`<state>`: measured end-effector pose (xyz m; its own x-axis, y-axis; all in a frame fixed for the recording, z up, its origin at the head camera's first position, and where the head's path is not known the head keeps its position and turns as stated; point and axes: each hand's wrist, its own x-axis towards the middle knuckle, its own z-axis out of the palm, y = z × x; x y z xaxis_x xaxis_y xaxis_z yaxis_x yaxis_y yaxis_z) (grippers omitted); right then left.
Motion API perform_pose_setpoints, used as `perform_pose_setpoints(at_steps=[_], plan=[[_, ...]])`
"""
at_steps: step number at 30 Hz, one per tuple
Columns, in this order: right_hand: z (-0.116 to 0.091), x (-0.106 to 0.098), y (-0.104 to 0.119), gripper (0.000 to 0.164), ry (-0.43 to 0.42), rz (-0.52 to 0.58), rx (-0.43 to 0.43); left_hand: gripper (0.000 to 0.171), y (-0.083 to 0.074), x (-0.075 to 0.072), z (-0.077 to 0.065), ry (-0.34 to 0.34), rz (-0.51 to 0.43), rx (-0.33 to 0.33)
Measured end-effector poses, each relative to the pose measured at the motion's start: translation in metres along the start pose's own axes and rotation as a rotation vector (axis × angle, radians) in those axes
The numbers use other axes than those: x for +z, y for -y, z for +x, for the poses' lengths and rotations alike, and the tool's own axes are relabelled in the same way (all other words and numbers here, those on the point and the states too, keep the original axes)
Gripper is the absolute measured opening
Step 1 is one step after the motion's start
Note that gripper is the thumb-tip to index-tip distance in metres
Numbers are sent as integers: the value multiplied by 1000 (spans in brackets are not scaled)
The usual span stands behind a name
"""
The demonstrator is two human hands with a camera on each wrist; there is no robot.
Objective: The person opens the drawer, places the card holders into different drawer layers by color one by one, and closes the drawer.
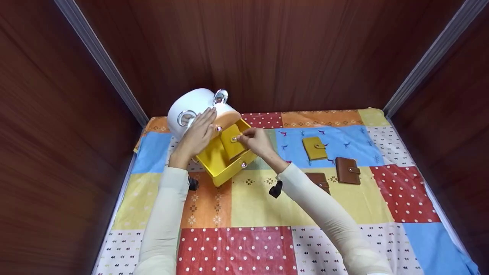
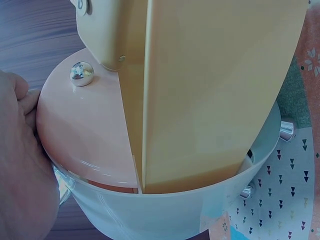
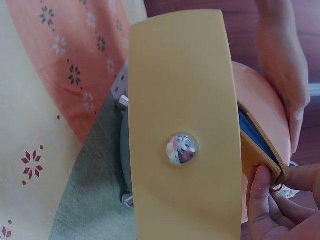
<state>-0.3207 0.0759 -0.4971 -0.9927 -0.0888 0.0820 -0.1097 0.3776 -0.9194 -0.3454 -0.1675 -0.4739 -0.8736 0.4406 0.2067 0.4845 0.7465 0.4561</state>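
Note:
A white drum-shaped box with an orange front and chrome fittings stands near the back wall, its yellow drawer pulled out. My right hand pinches a yellow wallet by its snap strap, the wallet tilted over the drawer with its lower part inside. In the right wrist view thumb and fingers grip the wallet's edge. With fingers straight, my left hand rests against the box; in the left wrist view it lies beside the orange front and its round knob.
To the right lie another yellow wallet, a brown wallet and a second brown one, partly behind my right sleeve. A patchwork cloth covers the table. Brown wood panels enclose the back and sides.

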Motion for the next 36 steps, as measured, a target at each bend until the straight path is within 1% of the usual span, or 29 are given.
perform_pose_setpoints(at_steps=[6,11,14,19,23,26,29,33,36], plan=[[-1,5,-1,19,31,11,26,56,0,0,0,1,3,2],[-2,9,2,21,30,-37,53,56,1,-1,1,6,6,5],[-4,11,4,20,38,-51,47,56,1,-1,1,7,8,4],[-5,14,5,18,52,-42,39,56,0,-1,1,9,10,1],[-6,17,5,19,60,-62,29,56,0,0,0,14,9,-9],[-5,19,5,19,85,-68,14,57,0,0,0,12,8,-13],[-6,21,5,17,105,-108,-10,56,0,0,0,5,3,-3],[-7,23,3,17,110,-215,-37,56,1,0,-1,3,1,2],[-6,24,2,19,116,-275,-55,56,1,0,-1,2,2,0]])
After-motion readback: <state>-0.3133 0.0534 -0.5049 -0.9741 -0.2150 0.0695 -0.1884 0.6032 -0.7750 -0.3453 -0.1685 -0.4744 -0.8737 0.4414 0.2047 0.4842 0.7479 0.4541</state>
